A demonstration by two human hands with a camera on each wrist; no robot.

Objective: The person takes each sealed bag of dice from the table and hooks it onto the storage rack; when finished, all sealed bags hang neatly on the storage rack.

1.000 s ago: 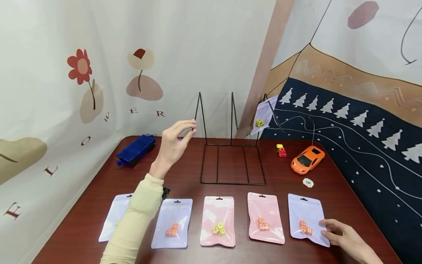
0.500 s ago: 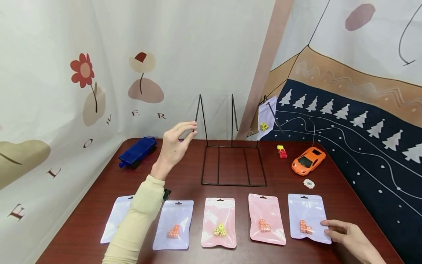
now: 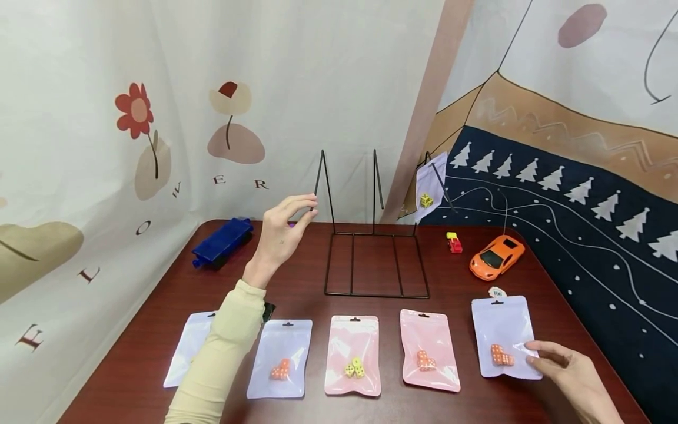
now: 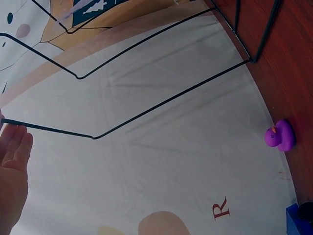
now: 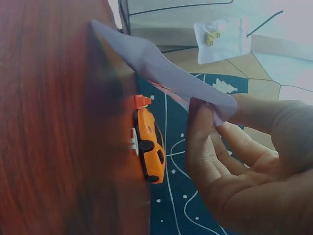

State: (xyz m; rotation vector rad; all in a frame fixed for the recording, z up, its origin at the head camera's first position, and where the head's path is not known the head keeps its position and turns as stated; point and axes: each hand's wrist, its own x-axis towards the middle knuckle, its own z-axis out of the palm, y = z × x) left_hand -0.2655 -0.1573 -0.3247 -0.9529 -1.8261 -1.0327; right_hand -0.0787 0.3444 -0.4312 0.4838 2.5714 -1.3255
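Note:
My left hand point(image 3: 283, 227) pinches the front end of the left prong of a black wire display rack point(image 3: 376, 295). In the left wrist view, fingertips point(image 4: 22, 134) meet the end of that wire prong. My right hand point(image 3: 569, 374) pinches the lower right edge of a lavender zip bag point(image 3: 503, 324) with orange dice point(image 3: 500, 355) inside. In the right wrist view the thumb and fingers grip the edge of this bag point(image 5: 161, 73), which slants up off the table. Another lavender bag point(image 3: 431, 176) with yellow dice hangs from the rack's right prong.
Along the front lie a pink bag point(image 3: 426, 330) with orange dice, a pink bag point(image 3: 354, 338) with yellow dice and two lavender bags, the leftmost point(image 3: 188, 347) partly behind the left sleeve. Behind are an orange toy car point(image 3: 497, 258), a white chip point(image 3: 497, 292) and a blue toy point(image 3: 222, 241).
The right hand has lifted its lavender bag off the table and moved it slightly back and right. The left hand has stayed on the rack's prong.

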